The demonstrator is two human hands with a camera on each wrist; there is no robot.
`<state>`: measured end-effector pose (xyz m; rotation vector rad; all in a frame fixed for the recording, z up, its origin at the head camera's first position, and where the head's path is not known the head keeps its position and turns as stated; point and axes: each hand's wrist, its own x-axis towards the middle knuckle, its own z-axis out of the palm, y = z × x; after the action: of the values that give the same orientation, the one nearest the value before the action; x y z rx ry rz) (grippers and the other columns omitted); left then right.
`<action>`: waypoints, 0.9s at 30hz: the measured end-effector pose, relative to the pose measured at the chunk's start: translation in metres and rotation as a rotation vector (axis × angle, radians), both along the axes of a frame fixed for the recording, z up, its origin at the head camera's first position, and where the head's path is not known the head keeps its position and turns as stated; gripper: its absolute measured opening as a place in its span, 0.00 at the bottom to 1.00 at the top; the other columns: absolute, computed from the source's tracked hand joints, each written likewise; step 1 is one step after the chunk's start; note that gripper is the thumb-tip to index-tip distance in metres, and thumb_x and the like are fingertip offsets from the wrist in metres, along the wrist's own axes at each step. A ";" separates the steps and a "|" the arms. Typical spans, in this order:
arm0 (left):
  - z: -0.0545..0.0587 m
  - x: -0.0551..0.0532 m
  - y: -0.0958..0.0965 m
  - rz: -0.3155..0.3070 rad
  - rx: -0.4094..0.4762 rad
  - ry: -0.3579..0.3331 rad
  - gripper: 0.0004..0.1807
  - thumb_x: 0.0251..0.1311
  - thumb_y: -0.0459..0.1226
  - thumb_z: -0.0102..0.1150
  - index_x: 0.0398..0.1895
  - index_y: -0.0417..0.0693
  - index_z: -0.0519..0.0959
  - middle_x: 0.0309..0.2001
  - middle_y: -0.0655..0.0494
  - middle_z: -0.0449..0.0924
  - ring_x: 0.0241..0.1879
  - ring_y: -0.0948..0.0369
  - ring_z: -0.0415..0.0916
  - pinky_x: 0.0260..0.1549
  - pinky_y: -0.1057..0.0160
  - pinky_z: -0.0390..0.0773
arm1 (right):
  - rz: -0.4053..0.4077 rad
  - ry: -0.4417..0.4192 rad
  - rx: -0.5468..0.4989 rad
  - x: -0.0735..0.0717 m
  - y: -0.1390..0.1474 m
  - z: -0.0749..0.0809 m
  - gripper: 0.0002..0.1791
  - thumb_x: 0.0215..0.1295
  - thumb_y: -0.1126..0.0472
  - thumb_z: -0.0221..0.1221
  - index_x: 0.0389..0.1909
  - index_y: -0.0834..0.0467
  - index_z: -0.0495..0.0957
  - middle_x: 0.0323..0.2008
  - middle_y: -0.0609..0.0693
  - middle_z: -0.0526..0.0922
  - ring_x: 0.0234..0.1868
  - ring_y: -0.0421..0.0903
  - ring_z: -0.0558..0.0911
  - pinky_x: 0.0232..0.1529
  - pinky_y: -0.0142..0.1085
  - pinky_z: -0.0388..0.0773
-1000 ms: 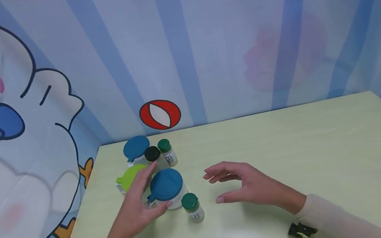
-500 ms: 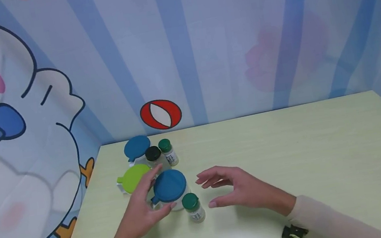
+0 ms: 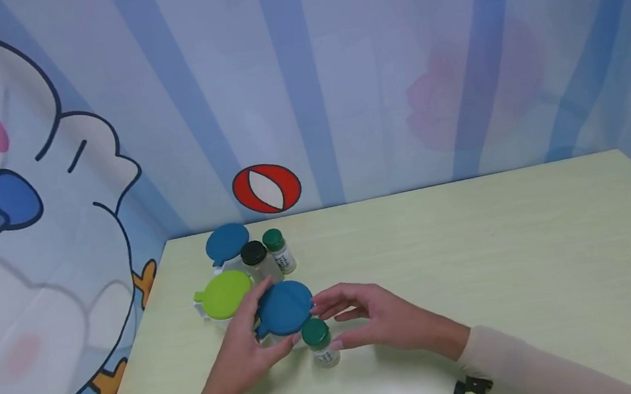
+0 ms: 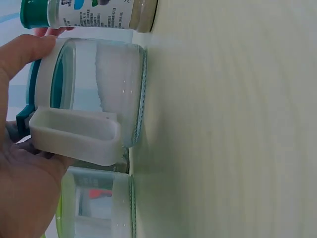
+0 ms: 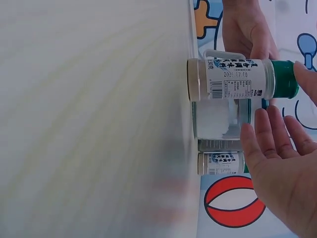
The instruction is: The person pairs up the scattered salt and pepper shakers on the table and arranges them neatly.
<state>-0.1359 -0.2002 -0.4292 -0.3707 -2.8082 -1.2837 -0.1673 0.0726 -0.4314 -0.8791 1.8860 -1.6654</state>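
Seemingly mid-grasp, the left hand (image 3: 242, 353) clasped the blue-lidded jar (image 3: 285, 307); the right hand (image 3: 372, 319), fingers parted beside the green-capped bottle (image 3: 316, 335), likely needed to close.

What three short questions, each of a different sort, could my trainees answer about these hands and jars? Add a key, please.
1. What colour is the cap of the bottle nearest the right hand's thumb?
2. True or false: in the head view, the lime-lidded jar stands left of the black-capped jar.
3. The left hand curves around: a) the lime-lidded jar; b) the nearer blue-lidded jar; c) the black-capped jar.

Key: 1. Green. 2. True. 3. b.
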 end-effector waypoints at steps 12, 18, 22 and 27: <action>-0.002 -0.005 0.003 0.047 0.035 -0.145 0.55 0.53 0.49 0.77 0.80 0.53 0.54 0.79 0.48 0.55 0.76 0.42 0.55 0.67 0.41 0.67 | -0.007 -0.007 0.023 0.001 -0.007 0.002 0.25 0.66 0.58 0.68 0.63 0.50 0.77 0.59 0.43 0.80 0.60 0.44 0.79 0.67 0.51 0.73; -0.002 -0.006 0.003 0.052 0.048 -0.183 0.55 0.54 0.48 0.76 0.80 0.52 0.54 0.78 0.45 0.55 0.75 0.41 0.57 0.68 0.41 0.67 | 0.002 -0.002 0.018 0.000 -0.010 0.001 0.23 0.66 0.59 0.68 0.61 0.49 0.78 0.57 0.44 0.81 0.58 0.45 0.80 0.66 0.51 0.74; -0.001 -0.006 0.004 0.061 0.058 -0.209 0.55 0.54 0.49 0.77 0.80 0.53 0.53 0.78 0.44 0.55 0.75 0.41 0.57 0.68 0.40 0.66 | 0.019 0.018 0.020 0.000 -0.011 -0.001 0.22 0.66 0.59 0.68 0.61 0.46 0.80 0.55 0.43 0.81 0.59 0.45 0.78 0.66 0.47 0.75; -0.003 -0.007 0.005 0.073 0.061 -0.226 0.55 0.53 0.50 0.77 0.79 0.54 0.54 0.78 0.44 0.56 0.75 0.40 0.58 0.67 0.39 0.67 | 0.038 0.034 0.020 0.001 -0.013 -0.003 0.22 0.65 0.59 0.69 0.59 0.44 0.82 0.52 0.44 0.80 0.61 0.45 0.77 0.65 0.45 0.75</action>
<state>-0.1426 -0.1952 -0.4318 -0.1261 -2.9215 -1.4770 -0.1667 0.0598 -0.4340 -0.9348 1.8928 -1.6159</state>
